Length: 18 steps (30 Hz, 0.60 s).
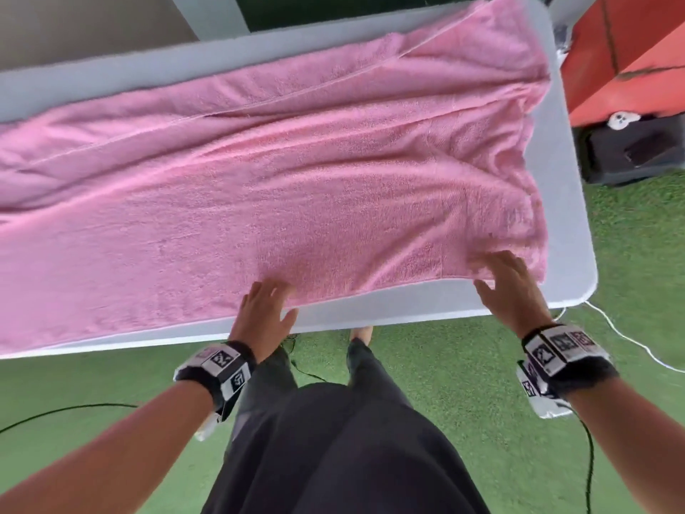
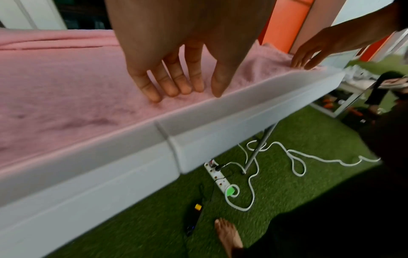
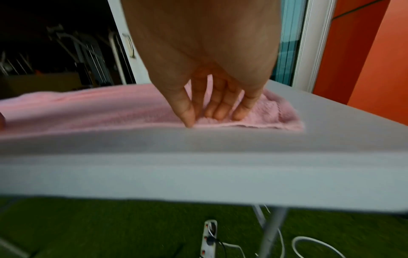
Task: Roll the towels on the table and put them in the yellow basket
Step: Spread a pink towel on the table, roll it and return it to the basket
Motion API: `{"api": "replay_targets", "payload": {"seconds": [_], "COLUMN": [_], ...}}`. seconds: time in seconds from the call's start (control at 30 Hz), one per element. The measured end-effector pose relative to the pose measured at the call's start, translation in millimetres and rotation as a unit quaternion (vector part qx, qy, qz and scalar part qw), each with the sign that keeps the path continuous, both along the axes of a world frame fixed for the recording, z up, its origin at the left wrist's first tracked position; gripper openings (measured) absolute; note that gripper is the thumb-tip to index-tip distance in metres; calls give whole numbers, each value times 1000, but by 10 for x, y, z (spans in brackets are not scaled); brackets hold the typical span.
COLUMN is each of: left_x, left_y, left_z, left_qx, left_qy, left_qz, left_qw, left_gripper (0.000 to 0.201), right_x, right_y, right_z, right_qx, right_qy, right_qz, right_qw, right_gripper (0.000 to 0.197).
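Note:
A large pink towel [image 1: 259,172] lies spread along the white table [image 1: 407,317], folded lengthwise with creases. My left hand [image 1: 265,313] rests on the towel's near edge around the middle, fingers straight and pressing down [image 2: 174,87]. My right hand [image 1: 508,287] lies flat on the towel's near right corner, fingertips [image 3: 220,113] touching the hem [image 3: 253,125]. Neither hand grips the cloth. No yellow basket shows in any view.
The table's right end [image 1: 585,254] is close to my right hand. An orange wall [image 1: 630,50] and a black box [image 1: 637,153] stand beyond it. Under the table on the green turf lie a power strip [image 2: 217,176] and white cable [image 2: 298,160]. My bare foot [image 2: 229,233] stands near the table leg [image 2: 260,144].

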<state>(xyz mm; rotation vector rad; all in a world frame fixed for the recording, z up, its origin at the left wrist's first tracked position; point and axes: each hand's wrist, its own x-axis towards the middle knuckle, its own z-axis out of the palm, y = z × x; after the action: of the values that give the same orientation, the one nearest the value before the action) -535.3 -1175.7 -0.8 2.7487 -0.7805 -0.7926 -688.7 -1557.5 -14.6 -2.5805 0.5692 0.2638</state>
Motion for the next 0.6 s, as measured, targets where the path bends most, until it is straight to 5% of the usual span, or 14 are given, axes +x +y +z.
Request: {"api": "replay_targets", "payload": {"seconds": [0.17, 0.3, 0.6], "left_x": [-141, -87, -97], "left_y": [184, 36, 27], "left_z": [-26, -34, -9], "left_qx": [-2, -28, -40], "left_qy": [-36, -49, -65], "left_qz": [-7, 20, -10], "left_qw": [999, 998, 997], "left_gripper": [38, 17, 26], "right_x": [-90, -16, -88], "right_y": [2, -53, -45], "right_z": [-44, -60, 10], "right_qx": [6, -4, 39], "right_qy": [-51, -85, 12], "right_qz": [24, 48, 5], "right_qw": [998, 995, 999], "right_gripper": [34, 19, 14]}}
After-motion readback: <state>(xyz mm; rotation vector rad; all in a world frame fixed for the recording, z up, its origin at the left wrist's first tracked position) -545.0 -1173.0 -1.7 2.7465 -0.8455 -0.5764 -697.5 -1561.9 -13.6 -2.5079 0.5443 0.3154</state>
